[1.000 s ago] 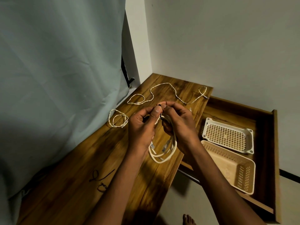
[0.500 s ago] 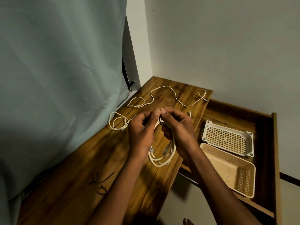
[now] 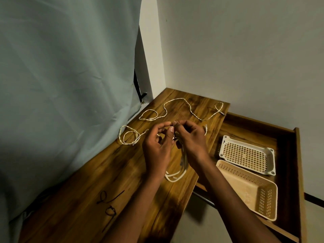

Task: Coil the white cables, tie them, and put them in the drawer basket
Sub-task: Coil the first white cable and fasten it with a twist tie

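Nearest, black ties point(image 3: 109, 204) are lying by the desk's point(image 3: 84, 190) near-left edge. Above its right edge, the left hand point(image 3: 157, 149) and right hand point(image 3: 191, 142) are meeting fingertip to fingertip, both pinching the top of a coiled white cable point(image 3: 177, 174) whose loops are hanging below. Cinching probably wants the loops kept bunched and the wrap snug. Further back, a small coil point(image 3: 128, 136) and a loose cable point(image 3: 184, 109) are waiting. Right, the beige basket point(image 3: 249, 188) and white basket point(image 3: 245, 154) are sitting in the open drawer point(image 3: 298, 172).
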